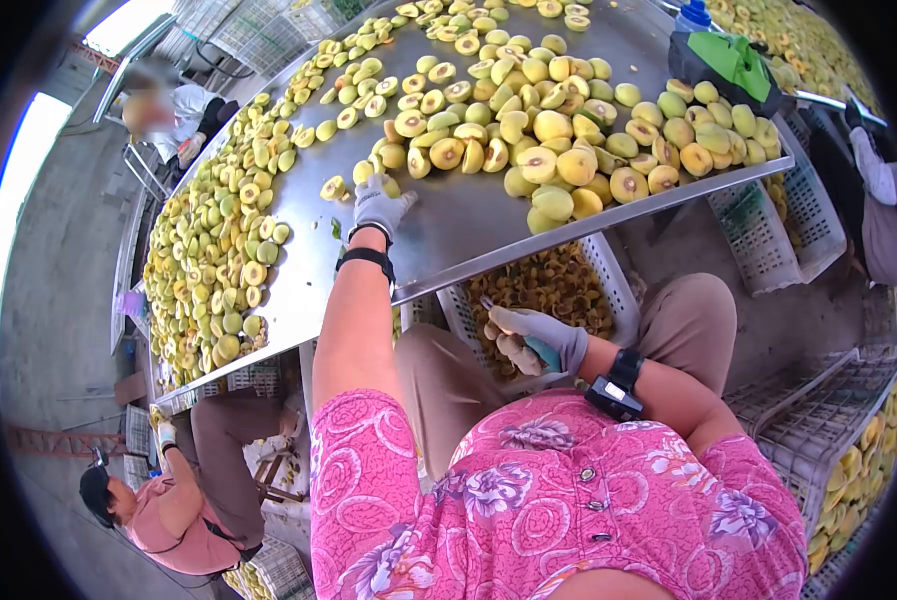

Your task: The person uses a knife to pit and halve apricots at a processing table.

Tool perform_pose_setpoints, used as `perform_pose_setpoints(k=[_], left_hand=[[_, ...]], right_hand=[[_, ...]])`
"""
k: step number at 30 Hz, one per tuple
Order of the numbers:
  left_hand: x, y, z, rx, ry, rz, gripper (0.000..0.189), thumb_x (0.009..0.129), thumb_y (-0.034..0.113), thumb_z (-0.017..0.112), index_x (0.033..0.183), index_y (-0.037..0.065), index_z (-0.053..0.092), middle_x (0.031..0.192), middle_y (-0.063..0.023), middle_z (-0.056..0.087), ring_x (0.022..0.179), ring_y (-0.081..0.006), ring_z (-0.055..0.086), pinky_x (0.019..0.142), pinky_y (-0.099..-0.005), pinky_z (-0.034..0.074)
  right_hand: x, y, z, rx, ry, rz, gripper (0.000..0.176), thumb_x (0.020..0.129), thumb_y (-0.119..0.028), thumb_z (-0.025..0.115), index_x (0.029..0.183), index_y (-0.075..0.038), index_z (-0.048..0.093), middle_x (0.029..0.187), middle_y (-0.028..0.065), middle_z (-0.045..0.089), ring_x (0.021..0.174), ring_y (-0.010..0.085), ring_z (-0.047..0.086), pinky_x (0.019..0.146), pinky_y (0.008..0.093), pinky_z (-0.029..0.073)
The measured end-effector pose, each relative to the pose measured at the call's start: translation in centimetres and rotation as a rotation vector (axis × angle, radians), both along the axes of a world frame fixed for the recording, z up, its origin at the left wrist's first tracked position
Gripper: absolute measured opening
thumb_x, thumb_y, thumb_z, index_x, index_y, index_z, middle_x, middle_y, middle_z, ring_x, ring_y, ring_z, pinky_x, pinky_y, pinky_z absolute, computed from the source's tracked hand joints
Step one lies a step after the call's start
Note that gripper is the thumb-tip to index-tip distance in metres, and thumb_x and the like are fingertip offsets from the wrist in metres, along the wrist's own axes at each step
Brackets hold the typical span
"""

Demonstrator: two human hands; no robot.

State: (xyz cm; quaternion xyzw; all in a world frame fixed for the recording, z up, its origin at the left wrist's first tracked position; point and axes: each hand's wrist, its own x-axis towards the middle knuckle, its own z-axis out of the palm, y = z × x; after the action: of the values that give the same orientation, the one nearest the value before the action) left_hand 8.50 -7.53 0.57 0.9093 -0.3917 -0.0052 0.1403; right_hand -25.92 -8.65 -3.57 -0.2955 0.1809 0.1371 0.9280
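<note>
At the far left, a person in a pink shirt (173,525) is sitting beside a shiny metal table (313,220), where a heap of halved yellow-green round fruit (218,230) is lying. Next, the left hand in a pale grey knitted glove (380,205) is reaching forward, its fingers spreading open at more halves; dark print is showing on the glove, too small to read. Farther right, over a white plastic crate (623,290) of brown scraps (543,275), the right hand in a similar grey glove (538,335) is closing its fingers around a slim teal-handled tool (543,352), whose long axis is running diagonally, metal tip pointing up-left. Beyond, a yellow fruit pile (558,125) is spreading rightward, many cut faces showing.
</note>
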Motion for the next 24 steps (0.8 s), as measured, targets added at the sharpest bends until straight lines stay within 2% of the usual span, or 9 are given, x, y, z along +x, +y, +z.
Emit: perform_pose_setpoints(k=[5, 9, 11, 12, 13, 15, 16, 21, 24], left_hand=[[-0.6, -0.1, 0.0, 0.105, 0.042, 0.037, 0.071, 0.067, 0.043, 0.082, 0.117, 0.004, 0.05, 0.112, -0.0182, 0.058, 0.105, -0.0341, 0.058, 0.092, -0.0377, 0.047], [-2.9, 1.9, 1.2, -0.045, 0.277, -0.05, 0.058, 0.074, 0.038, 0.077, 0.114, 0.006, 0.051, 0.103, -0.0128, 0.061, 0.096, -0.0281, 0.062, 0.083, -0.0377, 0.052], [-4.1, 2.8, 0.7, -0.572, 0.997, -0.001, 0.041, 0.083, 0.031, 0.068, 0.113, 0.008, 0.052, 0.102, -0.0101, 0.061, 0.092, -0.0222, 0.063, 0.073, -0.0373, 0.054], [-5.1, 3.7, 0.8, -0.727, 1.135, -0.061, 0.033, 0.09, 0.03, 0.059, 0.115, 0.01, 0.052, 0.107, -0.01, 0.062, 0.092, -0.0213, 0.064, 0.066, -0.0368, 0.056], [-6.3, 4.5, 0.8, -0.732, 1.134, -0.065, 0.033, 0.09, 0.03, 0.059, 0.115, 0.01, 0.052, 0.107, -0.01, 0.062, 0.092, -0.0213, 0.064, 0.066, -0.0368, 0.056], [-10.1, 5.6, 2.0, -1.071, 1.393, -0.084, 0.035, 0.092, 0.033, 0.056, 0.117, 0.009, 0.053, 0.109, -0.0109, 0.062, 0.091, -0.0241, 0.065, 0.066, -0.037, 0.056], [-12.0, 5.7, 2.6, -1.135, 1.436, -0.022, 0.036, 0.092, 0.04, 0.057, 0.113, 0.011, 0.055, 0.096, -0.0057, 0.063, 0.08, -0.0208, 0.064, 0.063, -0.0335, 0.053], [-17.0, 7.1, 2.5, -1.135, 1.524, 0.003, 0.046, 0.093, 0.05, 0.052, 0.111, 0.008, 0.057, 0.096, -0.0054, 0.063, 0.084, -0.0191, 0.063, 0.063, -0.0307, 0.051], [-18.8, 7.2, 1.8, -1.194, 1.515, 0.03, 0.048, 0.096, 0.051, 0.047, 0.114, 0.008, 0.057, 0.096, -0.0045, 0.063, 0.085, -0.0171, 0.062, 0.069, -0.0293, 0.051]], right_hand=[[0.1, 0.2, 1.3, -0.159, -0.022, 0.002, 0.042, 0.096, -0.047, 0.049, 0.096, -0.005, 0.052, 0.056, -0.0019, 0.047, 0.035, 0.0091, 0.041, 0.032, 0.023, 0.03], [0.0, 0.0, 2.4, -0.322, -0.09, -0.033, 0.037, 0.098, -0.043, 0.048, 0.097, -0.007, 0.051, 0.057, -0.0021, 0.047, 0.036, 0.0088, 0.041, 0.032, 0.0231, 0.031], [-0.2, 0.1, 3.1, -0.476, -0.047, -0.084, 0.031, 0.098, -0.04, 0.047, 0.1, -0.01, 0.05, 0.061, -0.0014, 0.048, 0.038, 0.0081, 0.041, 0.032, 0.0236, 0.032], [-0.4, 0.2, 3.8, -0.538, -0.016, -0.099, 0.026, 0.099, -0.038, 0.046, 0.102, -0.012, 0.049, 0.065, -0.0008, 0.048, 0.039, 0.0076, 0.041, 0.033, 0.0241, 0.034], [-0.4, 0.1, 4.3, -0.544, -0.018, -0.1, 0.026, 0.099, -0.038, 0.046, 0.102, -0.012, 0.049, 0.065, -0.0008, 0.048, 0.039, 0.0076, 0.041, 0.033, 0.0241, 0.034], [-0.4, 0.1, 5.3, -0.686, -0.059, -0.132, 0.025, 0.099, -0.037, 0.045, 0.104, -0.013, 0.049, 0.067, -0.001, 0.047, 0.041, 0.0074, 0.041, 0.034, 0.0244, 0.035], [-0.5, 0.1, 6.0, -0.71, -0.062, -0.135, 0.024, 0.099, -0.036, 0.045, 0.104, -0.013, 0.049, 0.066, -0.0014, 0.046, 0.041, 0.0074, 0.041, 0.035, 0.0245, 0.035], [0.0, 0.1, 8.1, -0.908, -0.137, -0.183, 0.022, 0.1, -0.031, 0.044, 0.101, -0.01, 0.047, 0.063, -0.001, 0.046, 0.04, 0.0075, 0.042, 0.033, 0.0246, 0.035], [0.2, 0.0, 8.8, -1.255, -0.167, -0.226, 0.038, 0.099, -0.035, 0.045, 0.115, -0.002, 0.052, 0.081, 0.0157, 0.064, 0.066, 0.0278, 0.064, 0.059, 0.0395, 0.05]])
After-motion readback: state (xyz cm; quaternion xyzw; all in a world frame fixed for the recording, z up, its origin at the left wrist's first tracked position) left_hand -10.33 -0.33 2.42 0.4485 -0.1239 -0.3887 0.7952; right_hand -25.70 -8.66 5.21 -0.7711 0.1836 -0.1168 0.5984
